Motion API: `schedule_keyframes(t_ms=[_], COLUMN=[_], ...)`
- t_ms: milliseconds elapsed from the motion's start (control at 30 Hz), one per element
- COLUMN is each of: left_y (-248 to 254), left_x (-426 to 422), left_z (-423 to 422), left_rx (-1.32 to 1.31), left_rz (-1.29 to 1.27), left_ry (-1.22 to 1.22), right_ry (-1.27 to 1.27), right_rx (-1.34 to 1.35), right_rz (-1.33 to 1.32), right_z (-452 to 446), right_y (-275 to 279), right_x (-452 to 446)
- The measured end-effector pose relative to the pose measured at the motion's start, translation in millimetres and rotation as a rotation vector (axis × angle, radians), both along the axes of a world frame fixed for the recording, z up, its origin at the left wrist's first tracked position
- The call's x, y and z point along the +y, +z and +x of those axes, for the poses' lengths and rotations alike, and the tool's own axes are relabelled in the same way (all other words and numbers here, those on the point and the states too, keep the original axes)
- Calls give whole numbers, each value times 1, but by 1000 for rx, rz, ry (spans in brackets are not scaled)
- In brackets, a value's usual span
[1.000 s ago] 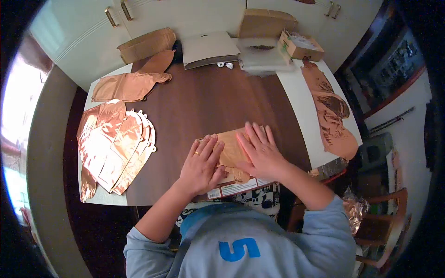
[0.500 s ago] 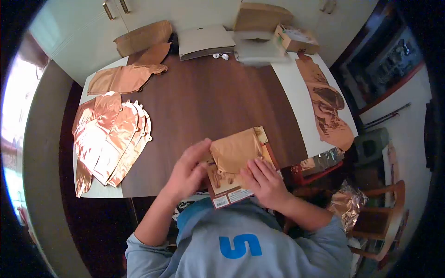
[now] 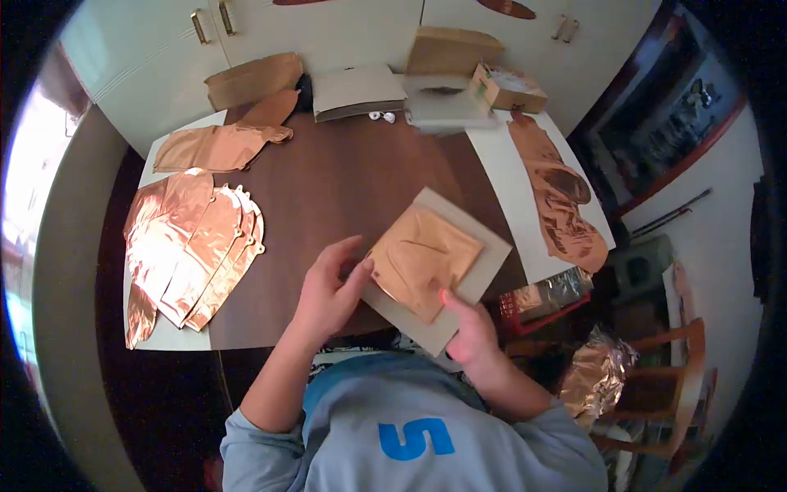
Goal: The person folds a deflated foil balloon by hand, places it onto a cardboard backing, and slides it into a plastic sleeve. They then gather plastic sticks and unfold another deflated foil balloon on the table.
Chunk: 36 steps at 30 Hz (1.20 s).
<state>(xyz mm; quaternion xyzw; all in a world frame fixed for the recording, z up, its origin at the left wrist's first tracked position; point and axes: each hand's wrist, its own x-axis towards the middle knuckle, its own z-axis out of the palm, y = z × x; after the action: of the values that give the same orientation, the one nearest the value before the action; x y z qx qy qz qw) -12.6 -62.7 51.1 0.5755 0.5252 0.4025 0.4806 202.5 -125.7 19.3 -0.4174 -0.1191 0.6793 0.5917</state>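
Observation:
My right hand point(image 3: 471, 330) grips the lower right edge of a plain greyish card point(image 3: 489, 246), its thumb pressed on top. On the card lies a folded copper-coloured foil sheet point(image 3: 422, 262), which looks like a flat foil balloon. The card is turned corner-up, held above the table's front edge. At the foil's left corner is my left hand point(image 3: 330, 283), thumb and fingers apart; its thumb tip is at or just beside the foil. Whatever is under the card is hidden, and so are most of my right fingers.
Flat copper foil pieces point(image 3: 193, 254) with small edge tabs overlap at the table's left. More foil lies far left point(image 3: 209, 146) and on the right point(image 3: 553, 193). White earphones point(image 3: 381, 116), a grey box point(image 3: 357, 92) and a tissue box point(image 3: 512, 88) stand along the back.
The card's printed side with the barcode was up; now its plain side shows, turned at an angle, with the foil on it. My right hand has shifted to the card's lower right edge.

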Motion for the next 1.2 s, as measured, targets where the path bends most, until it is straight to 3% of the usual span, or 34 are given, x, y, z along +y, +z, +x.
schedule_keyframes(t_ms=[100, 267, 367, 400, 500, 600, 667, 733, 833, 933, 1200], left_y=[-14, -21, -40, -43, -43, -43, -43, -44, -47, -46, -35], left_x=[8, -12, -17, -17, -19, -20, -20, -20, -20, -20, -27], left_z=[-8, 17, 13, 11, 9, 10, 11, 10, 9, 6, -6], left_rx=[601, 825, 919, 930, 948, 949, 947, 954, 964, 933, 954], left_rz=[391, 501, 489, 506, 530, 536, 547, 558, 620, 586, 496], left_ry=[-51, -141, -223, -233, -242, -241, -245, -253, -237, -270, -327], right_ry=[32, 159, 590, 818, 1172, 1042, 692, 573, 705, 833, 792], right_rx=[30, 38, 62, -77, -770, -1126, -1390, -1483, -1824, -1846, -2013], right_rz=[-39, -68, -240, -352, -222, 259, 724, 1064, 1222, 1135, 1012], right_z=[-21, -19, 17, 33, 64, 58, 32, 3, -24, -23, -12], right_y=[-8, -18, -1, 12, 35, 80, 80, 61, 7, -3, -7], right_x=[-3, -6, -5, 0, 13, 34, 51, 78, 100, 99, 94])
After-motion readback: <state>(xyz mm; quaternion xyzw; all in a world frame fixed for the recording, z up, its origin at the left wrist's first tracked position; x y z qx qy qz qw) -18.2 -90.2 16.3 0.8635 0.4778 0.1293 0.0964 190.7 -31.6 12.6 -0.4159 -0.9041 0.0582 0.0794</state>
